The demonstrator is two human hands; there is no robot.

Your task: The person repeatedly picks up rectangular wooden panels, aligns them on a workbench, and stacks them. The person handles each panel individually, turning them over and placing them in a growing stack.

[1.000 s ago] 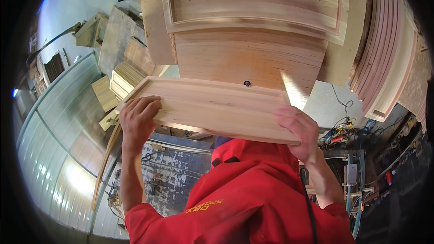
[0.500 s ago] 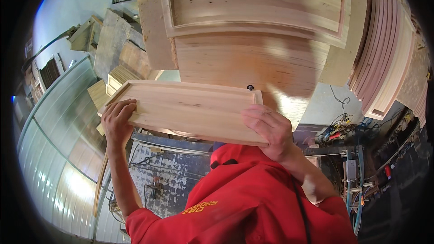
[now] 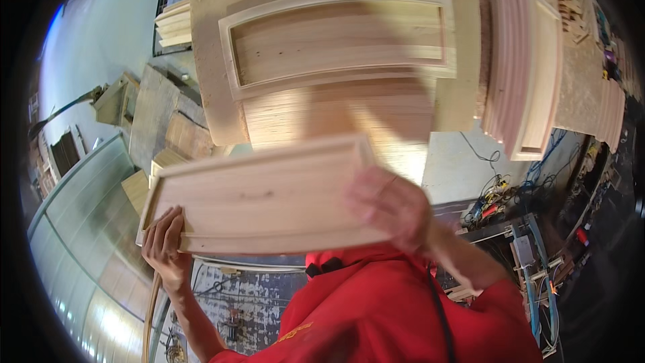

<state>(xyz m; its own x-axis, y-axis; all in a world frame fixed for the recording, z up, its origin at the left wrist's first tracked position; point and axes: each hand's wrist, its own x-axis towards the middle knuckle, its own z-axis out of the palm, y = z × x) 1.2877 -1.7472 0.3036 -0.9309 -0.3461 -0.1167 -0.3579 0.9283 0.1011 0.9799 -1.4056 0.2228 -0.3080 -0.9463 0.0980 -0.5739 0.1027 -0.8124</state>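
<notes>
The left hand (image 3: 164, 245) grips the lower-left corner of a raised-panel wooden door (image 3: 262, 195), fingers curled over its edge at about eight o'clock in the head view. The right hand (image 3: 390, 208), blurred, lies against the panel's right end at about four o'clock; it touches the wood, but I cannot tell how tightly it closes. The door is held in front of the person's red sweatshirt (image 3: 396, 309), its long axis running from nine o'clock to three o'clock, with the right end tilted slightly up and its framed face towards the camera. Just beyond it, at twelve o'clock, a second panel door (image 3: 336, 40) lies on a stack of boards (image 3: 342, 117). At two o'clock stands a pile of curved mouldings (image 3: 524, 67); at four o'clock, tangled cables (image 3: 494, 202) lie on the floor.
</notes>
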